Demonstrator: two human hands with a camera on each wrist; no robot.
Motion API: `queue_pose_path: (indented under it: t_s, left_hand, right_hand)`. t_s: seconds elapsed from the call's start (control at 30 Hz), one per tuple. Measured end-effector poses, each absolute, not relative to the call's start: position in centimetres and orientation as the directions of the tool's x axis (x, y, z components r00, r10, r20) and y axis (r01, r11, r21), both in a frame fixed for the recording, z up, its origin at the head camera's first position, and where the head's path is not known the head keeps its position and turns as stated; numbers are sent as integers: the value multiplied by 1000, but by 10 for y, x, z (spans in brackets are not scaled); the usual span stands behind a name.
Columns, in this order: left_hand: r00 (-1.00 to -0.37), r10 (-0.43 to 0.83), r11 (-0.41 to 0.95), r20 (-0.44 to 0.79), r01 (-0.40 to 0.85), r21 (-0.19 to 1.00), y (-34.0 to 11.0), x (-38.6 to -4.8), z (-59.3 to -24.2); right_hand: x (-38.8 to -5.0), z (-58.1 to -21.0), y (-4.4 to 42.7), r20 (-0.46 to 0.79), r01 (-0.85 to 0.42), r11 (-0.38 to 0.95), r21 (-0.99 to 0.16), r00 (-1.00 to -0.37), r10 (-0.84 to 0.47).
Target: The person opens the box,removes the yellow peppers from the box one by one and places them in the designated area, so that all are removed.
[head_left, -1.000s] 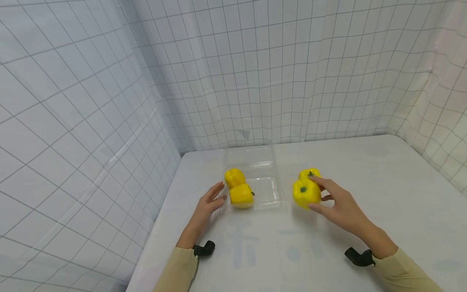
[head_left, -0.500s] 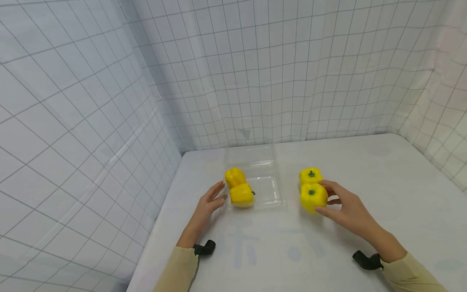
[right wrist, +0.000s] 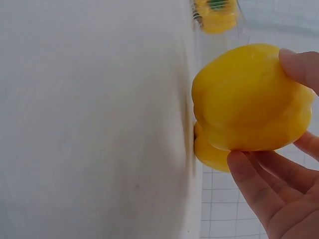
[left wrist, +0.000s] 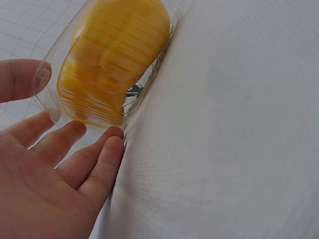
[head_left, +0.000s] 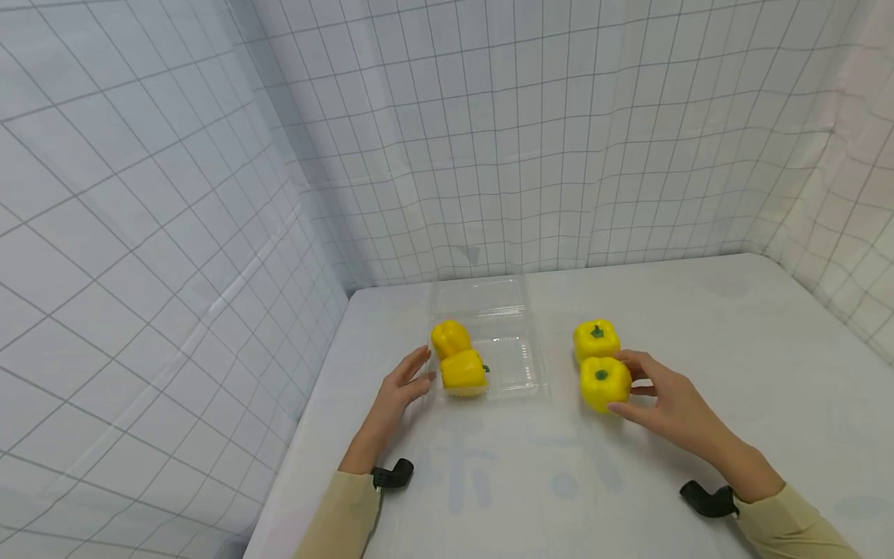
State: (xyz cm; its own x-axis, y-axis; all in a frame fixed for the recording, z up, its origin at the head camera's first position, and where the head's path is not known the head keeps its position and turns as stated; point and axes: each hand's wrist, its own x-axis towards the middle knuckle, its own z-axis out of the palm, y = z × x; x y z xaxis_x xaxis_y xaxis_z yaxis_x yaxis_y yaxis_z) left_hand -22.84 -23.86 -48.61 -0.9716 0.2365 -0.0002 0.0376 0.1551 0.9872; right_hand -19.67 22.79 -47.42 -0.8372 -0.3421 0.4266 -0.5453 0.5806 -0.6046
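My right hand [head_left: 673, 404] pinches a yellow bell pepper [head_left: 604, 385] between thumb and fingers, its green stem upward. Directly behind it another yellow pepper [head_left: 596, 340] sits on the table. To the left lies a clear plastic container [head_left: 513, 365] with its lid folded back, holding two yellow peppers [head_left: 450, 340] in its left half, the nearer one [head_left: 464, 371] on its side. My left hand [head_left: 394, 400] is at the container's left side, fingers spread. In the left wrist view, the thumb and fingertips of the left hand [left wrist: 65, 159] touch the clear wall [left wrist: 55, 99].
The container's raised lid [head_left: 478, 296] lies toward the back of the white table [head_left: 503, 481]. Grid-patterned curtains [head_left: 489, 140] hang behind the table and at both sides. A black wrist camera [head_left: 708, 499] is strapped on each wrist.
My right hand has moved right and slightly toward me with its pepper, uncovering more of the pepper behind. My left hand has stayed in place beside the container.
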Motion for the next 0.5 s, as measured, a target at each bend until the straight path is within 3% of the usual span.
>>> queue_pose_path:
  t_s: [0.5]
  left_hand:
    - [-973,229,165,-8,31,986,-237,-227,-486]
  right_hand:
    - [-197,-484,240,353,-473,525,-707,-880,-317]
